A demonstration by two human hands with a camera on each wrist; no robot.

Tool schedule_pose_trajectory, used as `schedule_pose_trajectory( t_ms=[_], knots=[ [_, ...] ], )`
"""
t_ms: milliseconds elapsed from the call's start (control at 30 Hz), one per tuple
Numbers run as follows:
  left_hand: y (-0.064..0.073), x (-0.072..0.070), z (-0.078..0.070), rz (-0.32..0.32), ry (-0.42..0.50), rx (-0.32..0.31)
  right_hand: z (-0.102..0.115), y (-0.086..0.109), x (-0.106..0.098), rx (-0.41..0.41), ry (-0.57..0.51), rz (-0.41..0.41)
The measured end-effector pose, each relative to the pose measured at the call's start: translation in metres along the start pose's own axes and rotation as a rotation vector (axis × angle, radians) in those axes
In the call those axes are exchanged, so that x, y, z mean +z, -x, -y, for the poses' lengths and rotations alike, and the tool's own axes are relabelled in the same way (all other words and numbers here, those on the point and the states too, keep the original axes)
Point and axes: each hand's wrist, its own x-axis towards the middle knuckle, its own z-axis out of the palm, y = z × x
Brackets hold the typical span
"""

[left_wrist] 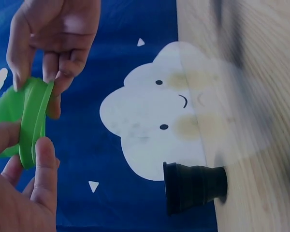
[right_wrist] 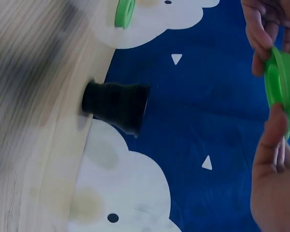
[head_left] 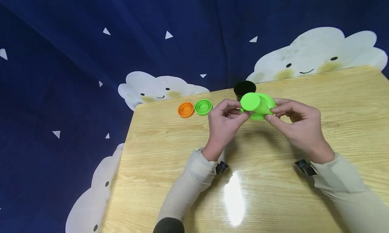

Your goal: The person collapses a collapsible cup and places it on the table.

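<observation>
A bright green collapsible cup (head_left: 251,102) is held in the air above the table by both hands. Its smaller round end faces up toward the head camera, and the wide rim lies behind it. My left hand (head_left: 223,122) pinches the cup's left side between thumb and fingers. On the right side, my right hand (head_left: 302,125) grips the rim the same way. Just behind stands a black collapsible cup (head_left: 244,87), partly hidden in the head view. The left wrist view shows this black cup (left_wrist: 195,186) extended, its wide mouth up.
Toward the back left of the wooden table (head_left: 161,152), a flattened orange collapsible cup (head_left: 186,110) lies beside a flattened green one (head_left: 203,107). A dark blue curtain (head_left: 182,54) with white clouds hangs along the back and left edges.
</observation>
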Motion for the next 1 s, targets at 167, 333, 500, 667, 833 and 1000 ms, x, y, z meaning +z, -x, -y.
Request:
schedule_pose_trajectory(
  t_ms=[167,333,500,667,833,1000],
  knots=[
    [0.001,0.001,-0.003,-0.016,0.009,0.01,-0.002,0.0,0.005,-0.041,-0.056,-0.068],
    [0.002,0.0,-0.005,0.008,0.013,0.038,-0.001,-0.001,0.007,-0.056,-0.01,-0.089],
    [0.003,0.0,-0.007,0.038,-0.049,0.142,0.003,-0.001,0.011,0.002,0.177,-0.123],
    [0.003,-0.003,-0.008,0.076,-0.108,0.242,0.004,-0.003,0.012,0.056,0.343,-0.109],
    [0.004,-0.004,-0.008,0.116,-0.127,0.279,0.001,-0.004,0.011,0.09,0.401,-0.106],
    [0.005,-0.005,-0.008,0.087,-0.034,0.167,0.002,-0.004,0.011,0.08,0.282,-0.085]
  ],
)
